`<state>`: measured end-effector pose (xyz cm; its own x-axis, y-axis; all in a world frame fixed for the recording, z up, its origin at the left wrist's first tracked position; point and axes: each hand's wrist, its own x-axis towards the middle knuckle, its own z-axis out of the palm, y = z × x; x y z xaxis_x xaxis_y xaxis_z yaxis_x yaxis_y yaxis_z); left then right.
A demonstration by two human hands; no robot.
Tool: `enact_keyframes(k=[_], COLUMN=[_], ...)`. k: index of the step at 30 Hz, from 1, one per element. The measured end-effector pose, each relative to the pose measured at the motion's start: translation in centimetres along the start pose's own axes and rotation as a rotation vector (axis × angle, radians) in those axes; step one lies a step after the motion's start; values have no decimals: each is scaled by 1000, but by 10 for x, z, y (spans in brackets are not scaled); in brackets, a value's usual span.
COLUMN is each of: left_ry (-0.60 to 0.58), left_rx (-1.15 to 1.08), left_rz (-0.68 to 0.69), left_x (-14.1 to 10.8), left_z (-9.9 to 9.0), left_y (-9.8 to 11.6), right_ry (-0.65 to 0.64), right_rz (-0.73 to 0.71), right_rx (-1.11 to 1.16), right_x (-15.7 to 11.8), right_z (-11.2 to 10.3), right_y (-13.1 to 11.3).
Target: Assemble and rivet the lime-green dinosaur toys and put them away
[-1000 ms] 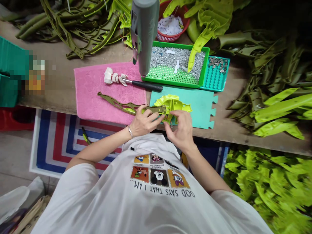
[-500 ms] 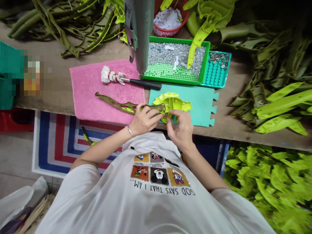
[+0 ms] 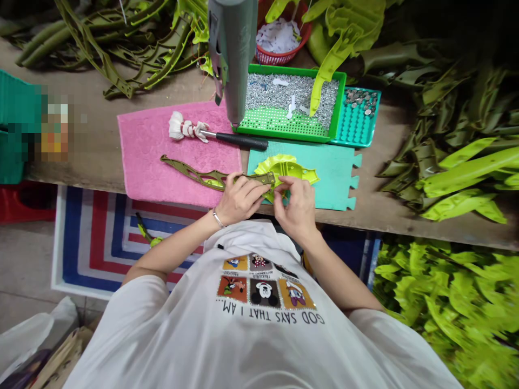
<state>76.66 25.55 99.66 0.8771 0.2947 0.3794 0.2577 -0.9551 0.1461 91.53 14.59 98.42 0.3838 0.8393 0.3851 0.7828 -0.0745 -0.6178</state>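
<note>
A lime-green plastic shell (image 3: pixel 290 168) lies on the teal foam mat, joined or overlapped by a long olive-green curved plastic piece (image 3: pixel 190 170) that reaches left over the pink towel. My left hand (image 3: pixel 240 198) is closed around the parts where the two pieces meet. Bent over the near side of the lime shell, my right hand (image 3: pixel 295 205) has thumb and forefinger pinched together; whatever sits between the fingertips is too small to make out. Behind them a black-handled hammer (image 3: pixel 241 141), its head wrapped in white cloth, rests across towel and mat.
A grey powered driver (image 3: pixel 233 65) hangs over the bench. Behind the mat (image 3: pixel 338 183) stand a green tray of screws (image 3: pixel 284 129) and a teal tray (image 3: pixel 357 129) with metal discs. Piled plastic parts (image 3: pixel 470 167) lie right; a pink towel (image 3: pixel 141 146) lies left.
My right hand has shifted slightly left and its thumb and forefinger have come closer together over the shell. My left hand stays nearly in place on the parts.
</note>
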Motion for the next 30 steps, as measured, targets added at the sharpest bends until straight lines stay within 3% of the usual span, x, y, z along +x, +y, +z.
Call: enact_keyframes(k=[5,10,14,18,24,30], left_ry=[-61,-86,-111,-207,-252,-355], left_rx=[20,98,175,137,66,-25], left_rz=[17,67,111,161,363,442], left_x=[-2,-7,-8,-6,2,10], left_z=[2,4,2,-2,-13,-18], left_y=[-1,3,8,5,-15,-28], right_ry=[-1,4,39,70,96,-16], right_rz=[-6,-41,81,171,76,-74], right_rx=[2,59,102,208,250,133], right_x=[0,-4,-12,-18,-17,-20], right_z=[1,-14,-29,-30,-27,-25], right_y=[0,-3,-4,-2,0,5])
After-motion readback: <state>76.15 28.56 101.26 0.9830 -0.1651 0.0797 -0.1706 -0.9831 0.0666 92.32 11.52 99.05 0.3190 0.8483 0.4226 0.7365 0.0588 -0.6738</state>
